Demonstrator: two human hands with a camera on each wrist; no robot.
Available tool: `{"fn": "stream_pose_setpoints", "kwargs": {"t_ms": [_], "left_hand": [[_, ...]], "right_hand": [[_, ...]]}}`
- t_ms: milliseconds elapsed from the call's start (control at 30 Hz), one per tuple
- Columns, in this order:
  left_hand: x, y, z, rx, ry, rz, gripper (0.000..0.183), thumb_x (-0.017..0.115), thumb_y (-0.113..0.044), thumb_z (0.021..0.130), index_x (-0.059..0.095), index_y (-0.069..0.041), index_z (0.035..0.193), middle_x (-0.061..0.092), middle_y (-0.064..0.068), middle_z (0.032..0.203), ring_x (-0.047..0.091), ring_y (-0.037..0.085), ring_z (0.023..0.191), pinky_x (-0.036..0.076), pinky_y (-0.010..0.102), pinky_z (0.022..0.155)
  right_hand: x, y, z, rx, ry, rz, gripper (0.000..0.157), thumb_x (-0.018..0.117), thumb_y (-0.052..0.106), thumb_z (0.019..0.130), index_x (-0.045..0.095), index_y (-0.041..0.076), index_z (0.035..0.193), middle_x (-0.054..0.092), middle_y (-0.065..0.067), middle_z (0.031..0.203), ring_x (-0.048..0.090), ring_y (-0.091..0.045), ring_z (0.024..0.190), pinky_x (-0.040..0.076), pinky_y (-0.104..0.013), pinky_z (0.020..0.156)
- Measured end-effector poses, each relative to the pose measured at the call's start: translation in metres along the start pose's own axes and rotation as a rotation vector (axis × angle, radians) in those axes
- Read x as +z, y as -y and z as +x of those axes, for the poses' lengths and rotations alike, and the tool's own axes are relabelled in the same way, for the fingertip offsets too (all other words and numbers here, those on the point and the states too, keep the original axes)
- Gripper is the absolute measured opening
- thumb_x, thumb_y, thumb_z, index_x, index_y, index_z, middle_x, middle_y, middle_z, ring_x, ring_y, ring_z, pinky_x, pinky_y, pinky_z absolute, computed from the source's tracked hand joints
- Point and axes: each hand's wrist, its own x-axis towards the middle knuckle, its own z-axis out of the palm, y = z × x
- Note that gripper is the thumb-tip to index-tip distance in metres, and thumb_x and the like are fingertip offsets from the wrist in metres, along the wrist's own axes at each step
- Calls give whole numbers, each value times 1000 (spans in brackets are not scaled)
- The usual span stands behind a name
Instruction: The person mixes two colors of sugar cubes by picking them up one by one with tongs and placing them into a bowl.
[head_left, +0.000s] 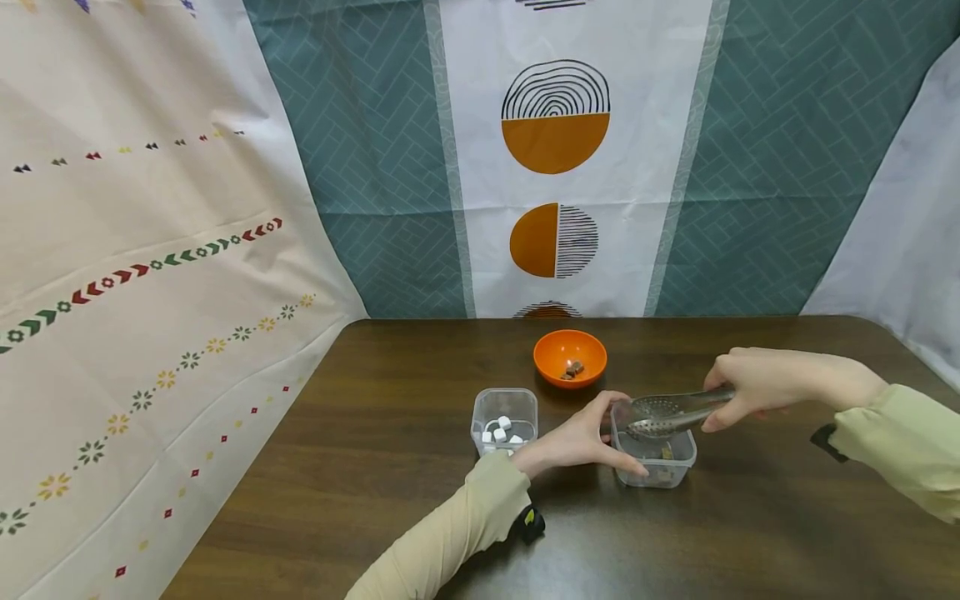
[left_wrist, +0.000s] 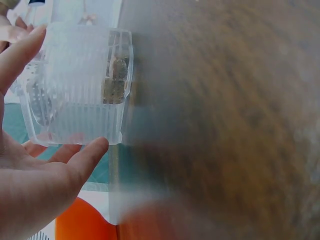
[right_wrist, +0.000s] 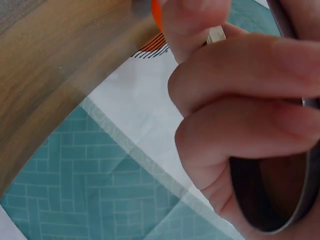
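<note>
My left hand (head_left: pixel 573 437) holds a clear plastic container (head_left: pixel 660 478) at its left side, thumb at the near side and fingers toward the back. Brownish pieces (left_wrist: pixel 116 82) show through its wall low down in the left wrist view. From the right, my right hand (head_left: pixel 761 387) grips metal tongs (head_left: pixel 663 423) with perforated ends. Those ends reach over the container's opening and lie apart, with nothing visible between them. In the right wrist view, curled fingers (right_wrist: pixel 240 75) wrap the tongs' handle, and its rounded end (right_wrist: pixel 270 227) shows below them.
An orange bowl (head_left: pixel 551 357) with small brown pieces (head_left: pixel 573 369) stands behind the left hand. To its left is a second clear container (head_left: pixel 504 400) holding several white cubes (head_left: pixel 504 422), close to the left wrist. Patterned cloths hang behind and left of the dark wooden table (head_left: pixel 337 492).
</note>
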Motion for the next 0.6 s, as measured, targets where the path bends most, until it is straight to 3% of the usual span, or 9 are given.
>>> {"fn": "stream_pose_setpoints", "kwargs": {"t_ms": [200, 300, 400, 600], "left_hand": [[0, 0, 1, -18, -6, 7, 75, 78, -13, 71, 32, -18, 131, 36, -7, 124, 38, 10, 109, 40, 21, 84], [1, 0, 1, -15, -3, 4, 76, 77, -12, 72, 31, -18, 131, 36, -7, 123, 38, 9, 108, 40, 21, 84], [1, 0, 1, -13, 3, -2, 76, 77, -12, 72, 31, -17, 132, 37, -8, 123, 38, 8, 107, 40, 22, 84], [-1, 0, 1, -24, 10, -9, 75, 76, -13, 73, 30, -18, 132, 34, -6, 126, 37, 11, 109, 40, 21, 84]], "right_hand": [[-2, 6, 2, -1, -13, -73, 67, 69, 50, 71, 60, -6, 107, 53, 6, 61, 41, -6, 35, 40, -25, 43], [-2, 11, 5, -24, -15, -113, 43, 71, 46, 71, 66, 7, 90, 51, 8, 56, 39, -5, 34, 39, -24, 42], [-1, 13, 8, -42, -12, -148, 25, 72, 43, 70, 63, 20, 70, 41, 13, 41, 34, -3, 30, 35, -24, 36], [2, 19, 16, -63, -5, -210, 26, 75, 41, 66, 56, 26, 57, 35, 14, 37, 33, -2, 30, 32, -24, 36]]}}
